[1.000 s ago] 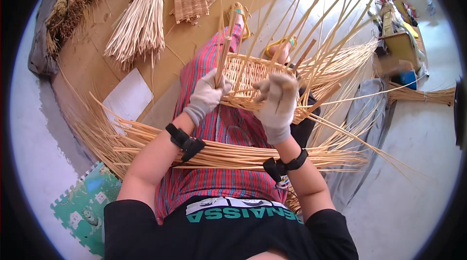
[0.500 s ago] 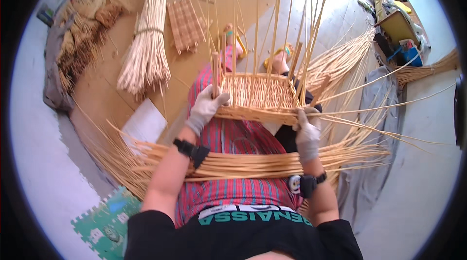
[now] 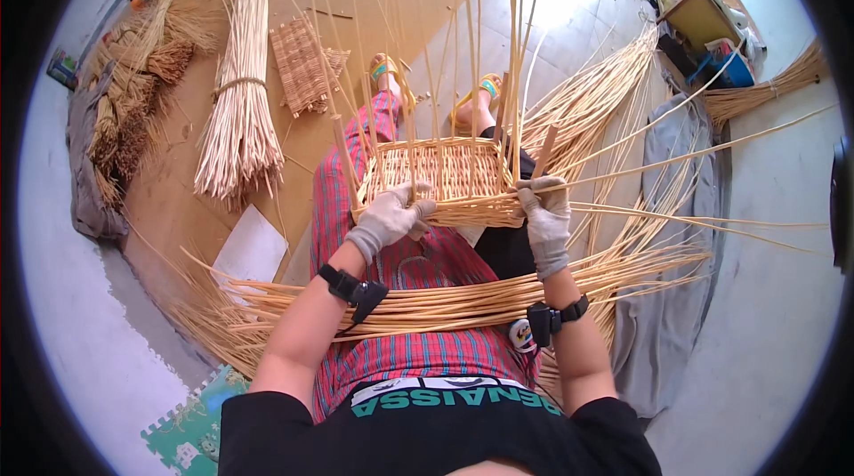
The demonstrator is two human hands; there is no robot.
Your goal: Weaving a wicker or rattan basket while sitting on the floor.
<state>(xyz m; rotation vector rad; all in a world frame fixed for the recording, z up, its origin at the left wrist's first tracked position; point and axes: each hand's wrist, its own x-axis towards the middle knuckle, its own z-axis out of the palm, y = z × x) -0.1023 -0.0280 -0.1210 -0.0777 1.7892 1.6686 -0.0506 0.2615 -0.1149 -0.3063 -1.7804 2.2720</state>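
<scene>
A shallow rectangular wicker basket rests over my knees, its long upright stakes rising around the sides. Thick wooden pegs stand at its corners. My left hand, in a pale work glove, is closed on the near rim left of the middle, thumb over the inside; some fingers are hidden beneath. At the near right corner my gloved right hand pinches the rim and the weaving rods there. From that corner several loose willow rods stretch out to the right.
A bundle of rods lies across my lap. On the floor ahead are a tied rod bundle, a woven panel and a white sheet. Darker bundles lie far left; more rods spread at the right beside grey cloth.
My left hand has left the near left corner peg and moved right along the near rim. The basket sits further left in view; my right hand stays at its near right corner.
</scene>
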